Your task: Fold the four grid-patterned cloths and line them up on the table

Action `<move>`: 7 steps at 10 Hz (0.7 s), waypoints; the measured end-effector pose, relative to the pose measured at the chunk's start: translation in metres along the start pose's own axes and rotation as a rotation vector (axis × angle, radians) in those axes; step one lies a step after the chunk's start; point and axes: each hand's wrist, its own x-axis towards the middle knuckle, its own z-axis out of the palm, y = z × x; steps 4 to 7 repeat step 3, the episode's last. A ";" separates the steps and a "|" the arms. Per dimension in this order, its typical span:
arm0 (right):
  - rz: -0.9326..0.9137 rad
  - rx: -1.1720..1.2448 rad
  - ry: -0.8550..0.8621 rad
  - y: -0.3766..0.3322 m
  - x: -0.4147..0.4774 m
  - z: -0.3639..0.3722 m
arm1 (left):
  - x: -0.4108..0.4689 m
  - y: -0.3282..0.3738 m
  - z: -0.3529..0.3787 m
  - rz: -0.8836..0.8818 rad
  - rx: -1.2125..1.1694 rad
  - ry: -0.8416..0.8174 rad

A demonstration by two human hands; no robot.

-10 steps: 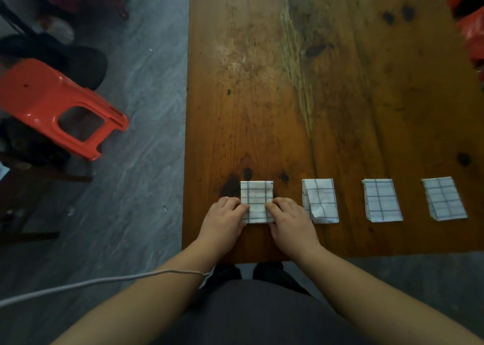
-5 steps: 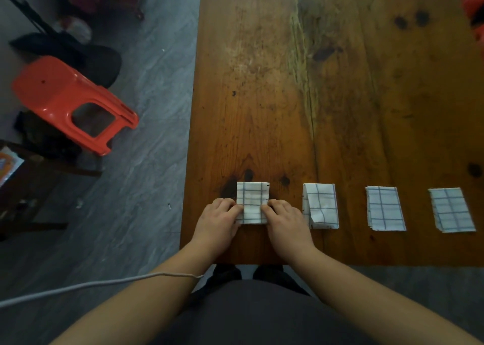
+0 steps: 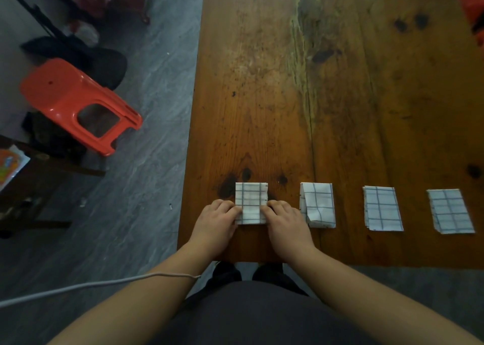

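I had my left hand (image 3: 216, 220) and right hand (image 3: 284, 220) curled against the two sides of the leftmost folded cloth (image 3: 251, 203), fingertips pinching its near edges to square it up. It lay near the table (image 3: 262, 82) edge at my 12 o'clock. The other three folded cloths (image 3: 317, 204) (image 3: 383, 208) (image 3: 451, 211) sat spaced apart toward 3 o'clock, so this one closed the row, I judged.
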 end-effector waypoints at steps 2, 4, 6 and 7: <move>0.001 0.074 0.035 -0.001 -0.009 -0.014 | -0.003 0.011 -0.012 -0.091 -0.009 -0.074; -0.004 0.059 0.116 -0.001 -0.018 -0.026 | -0.002 0.019 -0.025 -0.140 -0.028 -0.087; -0.004 0.059 0.116 -0.001 -0.018 -0.026 | -0.002 0.019 -0.025 -0.140 -0.028 -0.087; -0.004 0.059 0.116 -0.001 -0.018 -0.026 | -0.002 0.019 -0.025 -0.140 -0.028 -0.087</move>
